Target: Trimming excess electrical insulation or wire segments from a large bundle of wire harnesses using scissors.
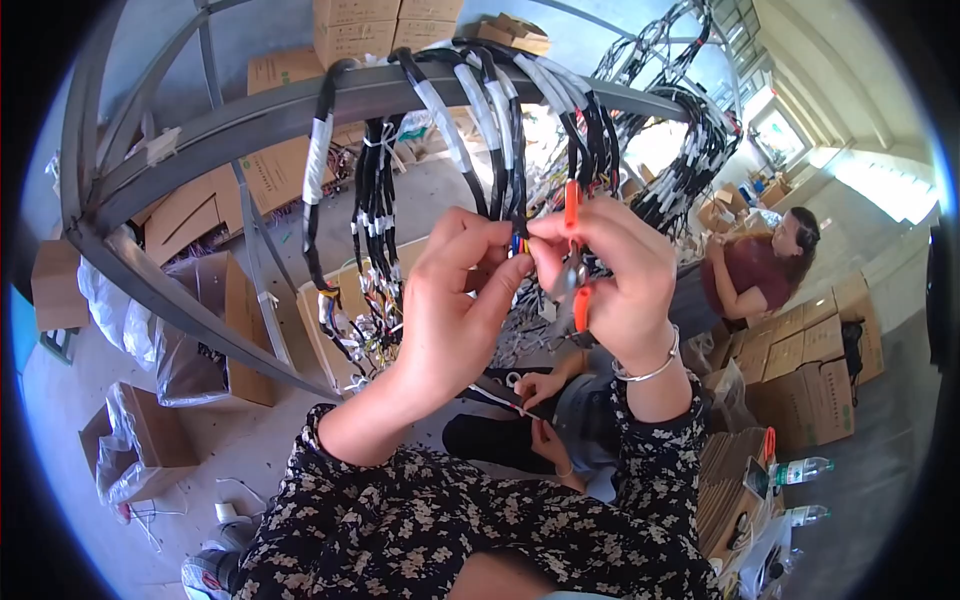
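Note:
A black-wrapped wire harness hangs over the metal bar, with coloured wires showing at its lower end. My left hand is closed, its thumb and forefinger pinching those wires. Beside it, my right hand has its thumb and fingertips at the same bundle, almost touching the left fingertips. Tucked in that right hand are orange-handled snips, one handle pointing up and the other down; the fingers partly hide their metal part. More harnesses, black with white wrapped sections, hang close on both sides.
The grey metal rack curves across in front. Below my arms, another person's hands hold a thin cable. A second person is at the right. Cardboard boxes, open cartons and plastic bottles stand around.

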The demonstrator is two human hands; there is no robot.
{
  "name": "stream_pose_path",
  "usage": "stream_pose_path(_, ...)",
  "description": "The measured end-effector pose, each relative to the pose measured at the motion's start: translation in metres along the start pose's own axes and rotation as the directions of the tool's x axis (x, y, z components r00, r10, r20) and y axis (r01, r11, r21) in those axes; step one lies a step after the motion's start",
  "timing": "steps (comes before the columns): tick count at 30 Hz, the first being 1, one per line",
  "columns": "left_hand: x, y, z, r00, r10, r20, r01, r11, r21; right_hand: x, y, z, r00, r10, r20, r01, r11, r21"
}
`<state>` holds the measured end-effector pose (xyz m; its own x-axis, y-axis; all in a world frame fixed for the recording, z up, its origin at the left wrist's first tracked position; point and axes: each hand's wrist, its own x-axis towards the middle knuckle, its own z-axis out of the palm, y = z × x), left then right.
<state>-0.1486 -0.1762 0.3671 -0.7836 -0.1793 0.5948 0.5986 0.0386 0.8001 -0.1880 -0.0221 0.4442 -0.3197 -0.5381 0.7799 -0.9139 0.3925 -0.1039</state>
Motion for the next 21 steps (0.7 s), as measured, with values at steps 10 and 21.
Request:
stream_pose_path(10,-0.012,0.001,0.006,0.993,0.028,-0.116,-0.026,0.999,0.021,0.007,-0.012,-0.002,0.931,-0.324,0.165,0.364,0.847,-0.387)
stream_pose_path(21,-0.011,0.000,-0.001,0.995,-0.018,-0.102,0.017,1.000,-0.009,0.002,-0.004,-0.002,0.997,-0.022,0.070,0.028,0.996,-0.088)
